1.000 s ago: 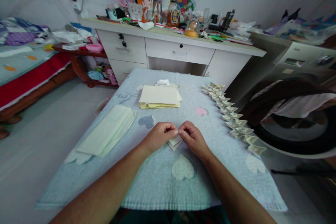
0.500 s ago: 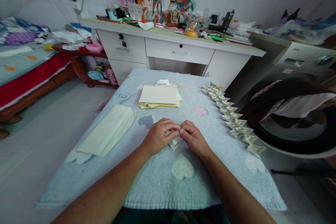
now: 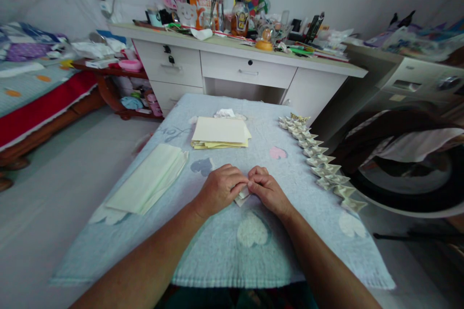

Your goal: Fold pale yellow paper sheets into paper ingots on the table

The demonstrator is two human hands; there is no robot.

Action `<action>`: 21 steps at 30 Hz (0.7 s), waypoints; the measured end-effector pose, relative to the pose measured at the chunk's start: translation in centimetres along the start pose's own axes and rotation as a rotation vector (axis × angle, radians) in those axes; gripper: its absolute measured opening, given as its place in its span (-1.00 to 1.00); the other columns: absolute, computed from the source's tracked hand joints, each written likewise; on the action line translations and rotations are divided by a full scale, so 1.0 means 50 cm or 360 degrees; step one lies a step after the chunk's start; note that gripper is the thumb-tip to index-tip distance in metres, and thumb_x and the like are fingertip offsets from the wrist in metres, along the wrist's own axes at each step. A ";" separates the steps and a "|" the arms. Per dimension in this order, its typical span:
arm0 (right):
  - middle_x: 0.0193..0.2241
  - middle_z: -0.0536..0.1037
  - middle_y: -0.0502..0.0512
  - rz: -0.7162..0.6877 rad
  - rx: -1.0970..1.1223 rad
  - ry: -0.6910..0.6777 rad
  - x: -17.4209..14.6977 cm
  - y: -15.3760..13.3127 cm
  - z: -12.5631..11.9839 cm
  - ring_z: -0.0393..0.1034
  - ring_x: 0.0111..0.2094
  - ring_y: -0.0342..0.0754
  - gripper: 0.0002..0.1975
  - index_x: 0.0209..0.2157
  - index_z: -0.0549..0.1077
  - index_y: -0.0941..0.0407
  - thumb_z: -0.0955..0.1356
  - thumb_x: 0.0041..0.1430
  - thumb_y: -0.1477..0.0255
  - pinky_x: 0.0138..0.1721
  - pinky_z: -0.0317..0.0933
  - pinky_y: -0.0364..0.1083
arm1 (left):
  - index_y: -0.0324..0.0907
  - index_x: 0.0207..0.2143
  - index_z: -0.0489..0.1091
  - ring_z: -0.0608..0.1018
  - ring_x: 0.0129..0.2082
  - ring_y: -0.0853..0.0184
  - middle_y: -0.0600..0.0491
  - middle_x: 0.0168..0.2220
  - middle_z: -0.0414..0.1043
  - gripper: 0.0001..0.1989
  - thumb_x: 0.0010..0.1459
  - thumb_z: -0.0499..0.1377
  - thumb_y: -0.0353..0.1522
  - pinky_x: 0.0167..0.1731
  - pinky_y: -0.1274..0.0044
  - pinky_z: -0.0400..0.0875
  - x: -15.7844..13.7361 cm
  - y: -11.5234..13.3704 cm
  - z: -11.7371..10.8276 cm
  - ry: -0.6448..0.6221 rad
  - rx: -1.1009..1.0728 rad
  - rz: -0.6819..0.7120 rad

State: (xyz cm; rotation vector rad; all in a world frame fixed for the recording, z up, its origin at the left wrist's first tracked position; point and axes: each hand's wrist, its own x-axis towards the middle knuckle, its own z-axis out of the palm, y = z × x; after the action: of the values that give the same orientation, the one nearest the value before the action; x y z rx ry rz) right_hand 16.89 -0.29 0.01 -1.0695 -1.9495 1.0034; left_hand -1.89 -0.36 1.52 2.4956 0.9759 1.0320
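Note:
A small piece of folded paper rests on the cloth between my hands, its upper part covered by fingers. My left hand pinches its top edge from the left, thumb and forefinger pressed together. From the right, my right hand grips the same paper with its thumb on top, fingers curled. The two sets of fingertips touch or nearly touch. Beyond them lies a stack of cream and yellow paper sheets. To the left is a pale green folded paper bundle. A row of folded paper pieces runs down the right side.
A light blue patterned cloth covers the table. Crumpled white tissue lies behind the stack. A white desk with a cluttered top stands at the back, a washing machine at right, a bed at left.
My left thumb and forefinger have closed together and slid slightly over the paper, narrowing the gap between them. My right hand has barely moved and keeps its hold.

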 end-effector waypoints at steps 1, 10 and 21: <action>-0.41 0.32 0.01 0.0005 -0.0005 -0.0010 0.000 -0.001 0.000 0.19 -0.25 -0.07 -0.61 -0.60 0.40 0.12 0.26 0.23 0.22 -0.11 0.01 -0.02 | -0.19 -0.35 0.48 0.43 -0.35 0.35 0.04 -0.40 0.48 -0.85 0.20 0.10 -0.45 -0.28 0.49 0.31 -0.001 0.000 0.000 -0.0018 0.0013 0.0008; -0.41 0.34 0.01 0.0030 -0.0010 -0.0040 0.000 -0.003 -0.004 0.20 -0.25 -0.06 -0.62 -0.62 0.41 0.11 0.27 0.22 0.26 -0.10 0.03 -0.01 | -0.18 -0.33 0.47 0.44 -0.32 0.34 0.02 -0.37 0.46 -0.81 0.23 0.05 -0.43 -0.26 0.48 0.31 -0.003 0.002 -0.001 -0.0109 0.0073 -0.0006; -0.43 0.34 0.00 0.0066 0.0136 -0.0110 0.003 -0.003 -0.007 0.23 -0.25 -0.07 -0.69 -0.66 0.39 0.13 0.31 0.14 0.38 -0.09 0.00 -0.01 | -0.19 -0.35 0.48 0.47 -0.32 0.35 0.02 -0.39 0.48 -0.75 0.27 0.03 -0.36 -0.27 0.50 0.32 -0.003 0.004 -0.005 -0.0155 0.0131 0.0123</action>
State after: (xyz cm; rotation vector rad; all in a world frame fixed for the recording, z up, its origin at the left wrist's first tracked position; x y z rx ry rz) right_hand 17.05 -0.12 0.32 -1.0437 -1.9279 1.1497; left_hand -2.06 -0.61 1.72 2.6427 0.9177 0.8994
